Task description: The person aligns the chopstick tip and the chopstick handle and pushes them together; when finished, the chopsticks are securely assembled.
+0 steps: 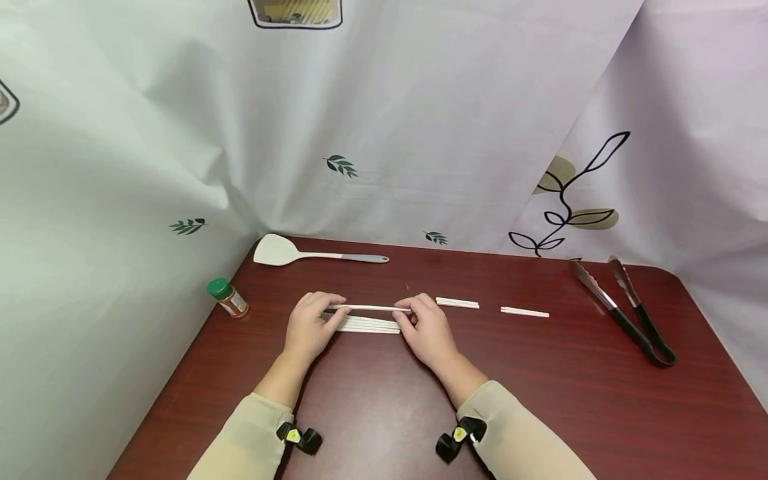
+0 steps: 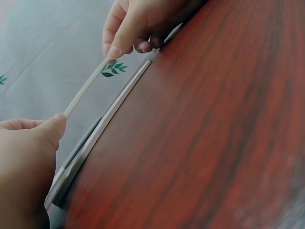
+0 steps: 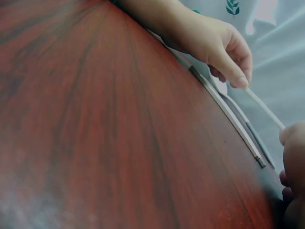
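My left hand and right hand pinch the two ends of one slim white chopstick. In the left wrist view the held chopstick hangs level with the hands, above the table and apart from it. Nearer to me, directly below it in the head view, a row of several white chopsticks lies side by side on the table; the fingers cover part of its ends. In the right wrist view the thumb of the left hand presses on one end of the chopstick, and the right hand is partly cut off.
To the right of the hands lie two small groups of white chopsticks, a nearer group and a farther group. A white spatula lies along the back, a green-capped jar stands at left, and black-handled tongs lie spread at right.
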{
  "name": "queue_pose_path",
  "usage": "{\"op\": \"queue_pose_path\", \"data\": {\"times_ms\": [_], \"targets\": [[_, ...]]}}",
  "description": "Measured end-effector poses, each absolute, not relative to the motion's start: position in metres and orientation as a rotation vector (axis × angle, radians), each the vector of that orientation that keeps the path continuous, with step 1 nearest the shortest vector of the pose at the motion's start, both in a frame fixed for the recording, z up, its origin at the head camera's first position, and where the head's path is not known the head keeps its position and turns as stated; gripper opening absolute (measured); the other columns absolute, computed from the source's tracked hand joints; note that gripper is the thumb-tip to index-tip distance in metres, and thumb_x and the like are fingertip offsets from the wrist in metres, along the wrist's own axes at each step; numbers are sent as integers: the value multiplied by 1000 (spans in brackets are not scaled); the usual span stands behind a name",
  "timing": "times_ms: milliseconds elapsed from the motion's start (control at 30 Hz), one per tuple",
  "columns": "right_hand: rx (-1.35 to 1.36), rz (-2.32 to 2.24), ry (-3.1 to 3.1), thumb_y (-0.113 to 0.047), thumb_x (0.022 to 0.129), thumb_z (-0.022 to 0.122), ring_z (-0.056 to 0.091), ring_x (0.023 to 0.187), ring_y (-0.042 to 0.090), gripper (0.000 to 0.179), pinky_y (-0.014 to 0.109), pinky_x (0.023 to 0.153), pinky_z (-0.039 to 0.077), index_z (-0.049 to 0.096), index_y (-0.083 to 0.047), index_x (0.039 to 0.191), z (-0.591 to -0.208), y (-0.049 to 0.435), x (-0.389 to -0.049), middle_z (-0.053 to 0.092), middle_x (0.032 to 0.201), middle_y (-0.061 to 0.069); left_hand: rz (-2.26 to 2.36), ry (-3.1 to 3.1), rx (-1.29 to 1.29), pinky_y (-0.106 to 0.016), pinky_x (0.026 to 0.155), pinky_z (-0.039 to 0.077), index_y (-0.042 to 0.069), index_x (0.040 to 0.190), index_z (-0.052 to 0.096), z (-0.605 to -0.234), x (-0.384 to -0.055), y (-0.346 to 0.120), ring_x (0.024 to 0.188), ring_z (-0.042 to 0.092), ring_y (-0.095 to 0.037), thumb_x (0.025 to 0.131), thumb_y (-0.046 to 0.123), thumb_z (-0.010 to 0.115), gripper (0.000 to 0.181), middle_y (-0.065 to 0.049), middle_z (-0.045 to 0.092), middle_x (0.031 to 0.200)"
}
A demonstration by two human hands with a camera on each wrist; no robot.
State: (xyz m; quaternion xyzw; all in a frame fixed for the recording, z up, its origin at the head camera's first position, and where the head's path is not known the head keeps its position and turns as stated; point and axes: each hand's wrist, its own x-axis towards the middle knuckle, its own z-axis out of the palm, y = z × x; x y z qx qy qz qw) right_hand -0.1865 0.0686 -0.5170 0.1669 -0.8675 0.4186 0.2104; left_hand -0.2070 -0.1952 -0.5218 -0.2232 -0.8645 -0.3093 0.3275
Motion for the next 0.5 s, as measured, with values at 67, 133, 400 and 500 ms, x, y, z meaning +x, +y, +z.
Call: {"op": "queue_pose_path", "data": {"times_ms": [67, 133, 400, 500], "targets": [[493, 1139, -2373, -14, 94, 84, 56, 74, 11, 10, 28, 66, 49, 80, -11, 102, -516, 72, -187, 62, 89, -4, -822, -2252, -597, -41, 75, 54, 11, 98, 80, -522, -208, -193, 84, 67, -24, 84, 15, 92, 19, 0, 77, 90], [506, 1120, -2345, -13, 93, 85, 57, 74, 11, 8, 29, 65, 50, 81, -12, 100, -515, 75, -187, 64, 88, -4, -832, -2240, -608, -41, 75, 54, 12, 98, 80, -522, -208, -192, 84, 68, -23, 84, 15, 92, 18, 1, 77, 90], [490, 1097, -2364, -17, 91, 86, 58, 73, 8, 6, 27, 64, 51, 82, -15, 95, -517, 77, -187, 64, 84, -8, -847, -2234, -625, -41, 76, 55, 12, 97, 81, -519, -207, -192, 84, 68, -23, 83, 15, 93, 18, 1, 77, 90], [483, 1091, -2364, -17, 91, 87, 58, 72, 8, 6, 27, 64, 51, 82, -15, 94, -517, 77, -185, 64, 83, -8, -853, -2253, -620, -41, 77, 55, 12, 97, 81, -520, -206, -192, 85, 68, -23, 84, 18, 92, 17, 1, 78, 90]]}}
